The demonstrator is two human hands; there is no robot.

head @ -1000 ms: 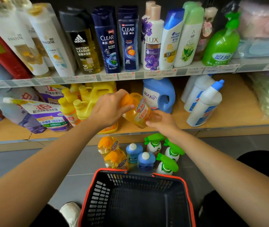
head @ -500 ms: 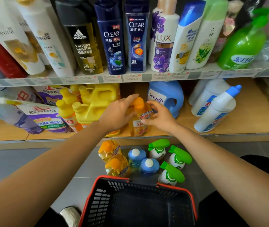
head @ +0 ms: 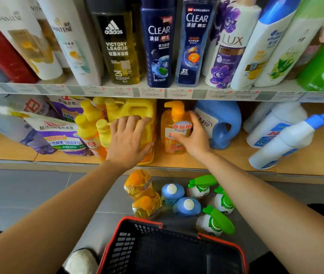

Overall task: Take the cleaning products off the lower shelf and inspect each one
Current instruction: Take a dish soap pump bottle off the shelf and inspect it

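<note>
An orange pump bottle (head: 174, 135) stands upright on the wooden lower shelf (head: 226, 161). My right hand (head: 194, 137) holds its right side, thumb across the label. My left hand (head: 127, 139) grips the big yellow jug (head: 135, 109) just to the left, fingers curled over its shoulder and thumb round its front corner. On the floor below stand two orange bottles (head: 143, 192), two blue-capped bottles (head: 179, 198) and three green-topped spray bottles (head: 212, 204).
A blue detergent jug (head: 224, 123) and white bottles with a blue cap (head: 283, 143) fill the shelf's right side. Refill pouches (head: 58, 131) and small yellow bottles (head: 90, 127) crowd the left. A red-rimmed black basket (head: 157, 226) sits on the floor near me. Shampoo bottles line the upper shelf.
The orange pump bottle went from tilted in both hands to upright on the lower shelf. My left hand left it and moved left onto the yellow jug.
</note>
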